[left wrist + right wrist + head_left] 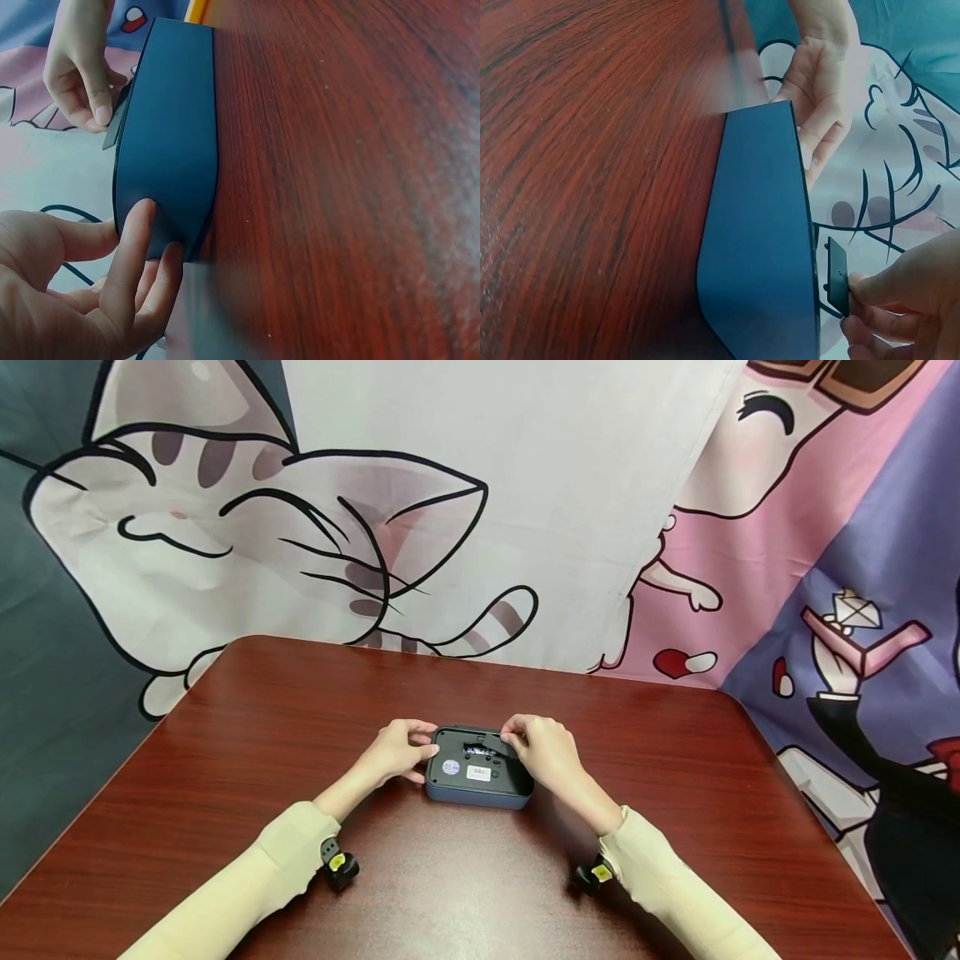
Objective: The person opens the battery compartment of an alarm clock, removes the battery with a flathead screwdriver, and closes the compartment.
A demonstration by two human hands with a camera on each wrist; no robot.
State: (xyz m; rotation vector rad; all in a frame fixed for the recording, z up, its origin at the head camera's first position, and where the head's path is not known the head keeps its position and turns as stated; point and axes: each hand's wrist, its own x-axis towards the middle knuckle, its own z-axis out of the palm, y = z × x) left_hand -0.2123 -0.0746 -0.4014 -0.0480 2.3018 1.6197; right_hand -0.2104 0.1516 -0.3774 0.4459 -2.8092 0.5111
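A dark blue box-shaped device [480, 793] lies on the table with its black back panel [457, 783] facing up. A slot in that panel is uncovered, and shiny batteries [474, 749] show inside. My left hand [392, 752] grips the left end, thumb at the panel's edge and fingers against the side. My right hand [549, 750] pinches a small black battery cover [838, 277] between thumb and fingers. In the right wrist view the cover is held tilted just above the panel, apart from it, with little tabs along one edge. The device's underside is hidden.
The reddish-brown wooden table [345, 693] has rounded far corners. Behind it hangs a cloth [570, 527] printed with cartoon figures. A wrist camera [341, 868] is strapped on the left sleeve, and another camera [592, 875] on the right.
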